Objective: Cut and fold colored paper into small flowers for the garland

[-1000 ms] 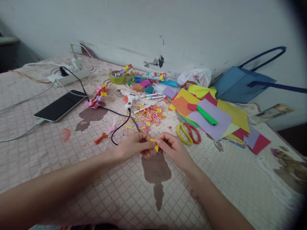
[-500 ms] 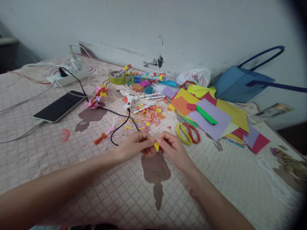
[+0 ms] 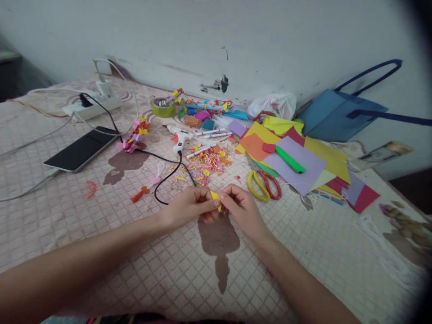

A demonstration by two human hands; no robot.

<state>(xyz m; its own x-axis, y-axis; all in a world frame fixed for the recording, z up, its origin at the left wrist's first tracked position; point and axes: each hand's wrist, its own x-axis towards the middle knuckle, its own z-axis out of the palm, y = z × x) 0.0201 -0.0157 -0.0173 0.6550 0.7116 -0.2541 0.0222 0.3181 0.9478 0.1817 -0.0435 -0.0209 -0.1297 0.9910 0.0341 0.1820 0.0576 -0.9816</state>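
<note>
A small folded piece of yellow paper (image 3: 215, 195) is pinched between my two hands above the middle of the table. My left hand (image 3: 194, 202) grips it from the left with thumb and curled fingers. From the right, my right hand (image 3: 240, 206) pinches it between thumb and forefinger; the fingers hide part of the paper. Just beyond lies a heap of coloured paper scraps (image 3: 211, 164). Scissors with yellow and red handles (image 3: 265, 185) rest to the right of my right hand. The black cord of a white glue gun (image 3: 181, 137) loops near my left hand.
Coloured paper sheets (image 3: 300, 157) with a green cutter (image 3: 290, 159) on top lie at the right, before a blue bag (image 3: 340, 117). A tablet-like device (image 3: 81, 150), a power strip (image 3: 94, 108), a paper-flower bunch (image 3: 135, 137) and a tape roll (image 3: 163, 108) stand left and back.
The yellow paper has turned between my fingers, with more of it now showing above my thumbs. Both hands stay nearly in place, and the view has shifted slightly.
</note>
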